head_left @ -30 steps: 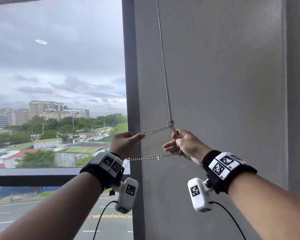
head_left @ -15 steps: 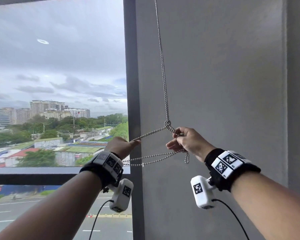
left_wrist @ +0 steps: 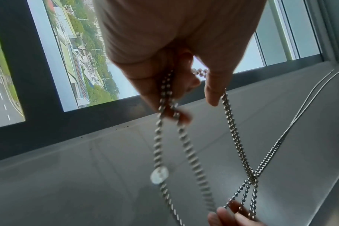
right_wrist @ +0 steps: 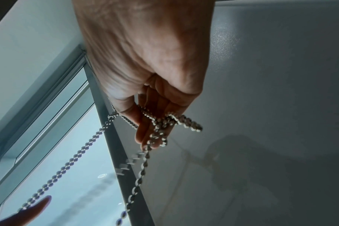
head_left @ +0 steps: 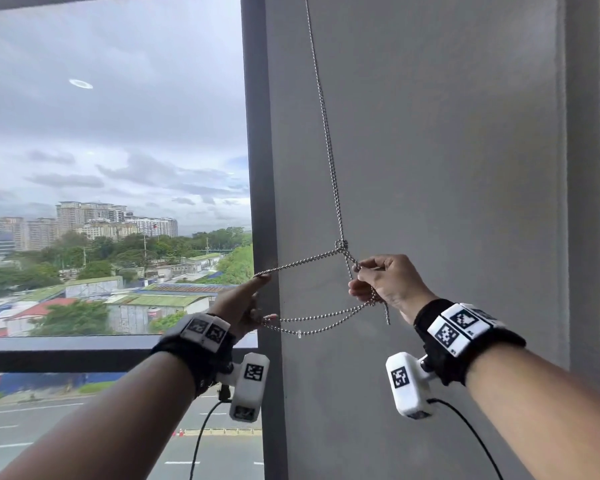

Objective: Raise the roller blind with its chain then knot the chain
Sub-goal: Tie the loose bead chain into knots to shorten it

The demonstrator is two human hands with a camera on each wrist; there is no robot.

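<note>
Chain (head_left: 329, 157) loops are held stretched sideways between pinching left hand (head_left: 243, 303) and right hand (head_left: 385, 282), with the loose knot (head_left: 341, 244) lying above, nearer the right

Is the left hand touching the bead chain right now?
Touching. The left wrist view shows the left hand with fingers curled round strands of the bead chain; the head view agrees.

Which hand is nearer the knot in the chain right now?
Right. The right hand pinches the chain just below and right of the knot; the left hand holds strands farther off, down to the knot's left.
</note>
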